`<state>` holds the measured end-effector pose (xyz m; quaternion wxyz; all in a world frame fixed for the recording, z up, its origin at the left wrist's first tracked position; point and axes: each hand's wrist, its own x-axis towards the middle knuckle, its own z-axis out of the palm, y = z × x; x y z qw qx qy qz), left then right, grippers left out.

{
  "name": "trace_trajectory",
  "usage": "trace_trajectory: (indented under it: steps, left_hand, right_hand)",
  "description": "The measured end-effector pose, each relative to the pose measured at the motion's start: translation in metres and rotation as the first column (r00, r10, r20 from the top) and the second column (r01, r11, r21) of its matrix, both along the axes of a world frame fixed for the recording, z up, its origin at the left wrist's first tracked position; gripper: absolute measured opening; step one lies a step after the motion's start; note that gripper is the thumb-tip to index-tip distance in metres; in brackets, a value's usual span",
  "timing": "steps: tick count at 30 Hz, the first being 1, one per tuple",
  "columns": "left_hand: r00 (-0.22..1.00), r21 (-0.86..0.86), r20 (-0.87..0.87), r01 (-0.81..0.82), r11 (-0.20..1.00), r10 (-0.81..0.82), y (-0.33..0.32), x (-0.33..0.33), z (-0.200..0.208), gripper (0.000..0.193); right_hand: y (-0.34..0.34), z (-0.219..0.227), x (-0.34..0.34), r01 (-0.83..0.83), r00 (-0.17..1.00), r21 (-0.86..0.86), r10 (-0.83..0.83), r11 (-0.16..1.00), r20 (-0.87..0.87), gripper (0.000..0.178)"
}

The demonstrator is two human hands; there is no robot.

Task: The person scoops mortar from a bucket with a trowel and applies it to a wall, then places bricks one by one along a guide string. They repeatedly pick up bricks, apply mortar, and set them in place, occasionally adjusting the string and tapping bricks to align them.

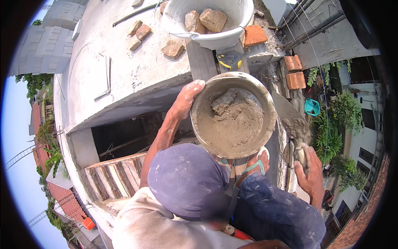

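Note:
My left hand [188, 97] grips the left rim of a round bucket [271, 124], its fingers closed over the edge. Inside lies grey-brown wet mortar [238, 122], with a lump at the far side. To the bucket's right, my right hand [310, 174] is closed round the handle of a trowel [290, 116]. Mortar coats the trowel's blade, which lies over the narrow wall beside the bucket. Just below the bucket show sandalled feet [259, 164]. A dusty purple cap [186, 178] hides part of the lower middle.
Beyond the bucket stands a larger white bucket [224, 40] holding stones. A yellow-and-black tape measure [230, 61] rests on planks [201, 60]. Red bricks [295, 80] sit along the right wall. Loose stones [173, 48] lie on the concrete slab. A dark opening [124, 135] drops away at left.

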<state>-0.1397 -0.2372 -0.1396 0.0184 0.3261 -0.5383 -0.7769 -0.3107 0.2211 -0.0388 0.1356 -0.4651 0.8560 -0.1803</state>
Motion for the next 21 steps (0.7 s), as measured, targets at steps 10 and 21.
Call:
trace_trajectory:
  steps: [10,21]
  left_hand:
    - [0.996,-0.152,-0.009,-0.089,0.984,0.089,0.011,-0.003,-0.014,0.028]
    - [0.994,-0.265,0.036,-0.094,0.960,0.108,0.011,0.011,0.000,0.031]
  right_hand:
    - [-0.175,0.026,-0.053,-0.567,0.823,0.231,0.535,0.791,0.190,0.043]
    - [-0.395,-0.205,-0.238,-0.181,0.956,-0.015,0.172,0.983,-0.239,0.078]
